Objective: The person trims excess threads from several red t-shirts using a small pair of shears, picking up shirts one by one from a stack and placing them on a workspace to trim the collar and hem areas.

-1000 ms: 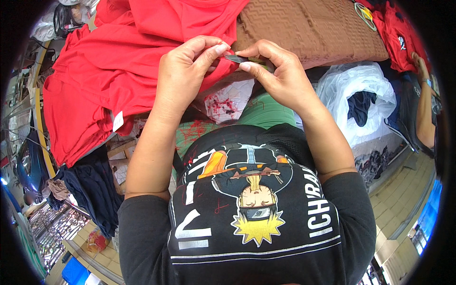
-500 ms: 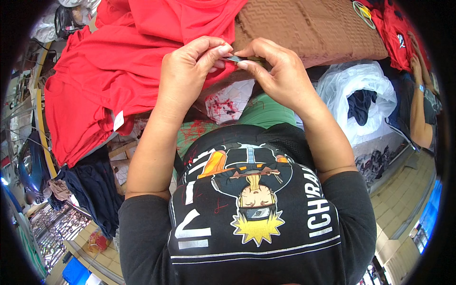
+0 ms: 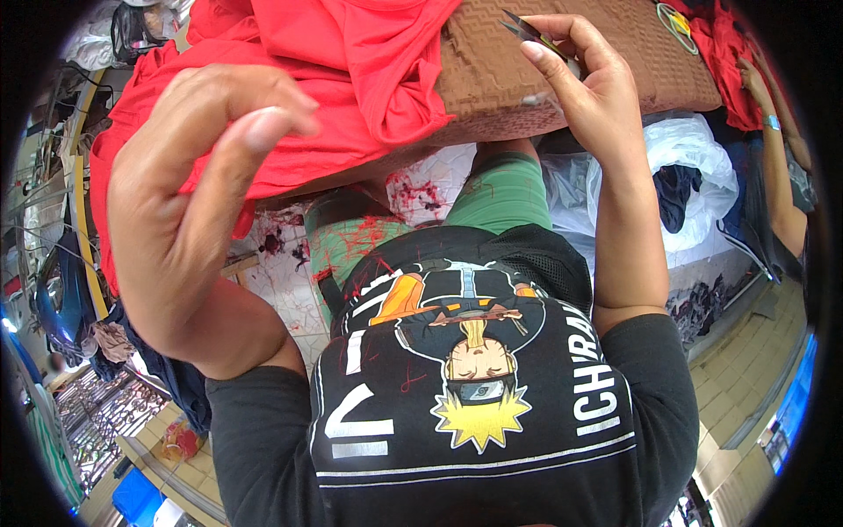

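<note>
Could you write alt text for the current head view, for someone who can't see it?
A person's right hand holds small dark-bladed snips above a brown textured cover; the left hand is raised in front of red cloth.

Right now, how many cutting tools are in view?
1: the dark-bladed snips in the person's right hand, above the brown cover. Others could be hidden under the red fabric.

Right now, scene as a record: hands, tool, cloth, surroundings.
left hand: raised, fingers curled; grip unclear
right hand: holding dark-bladed snips
snips: blades apart
red cloth: bunched, left of snips
brown patterned cover: beneath right hand
clear plastic bag: right side, dark cloth inside
</note>
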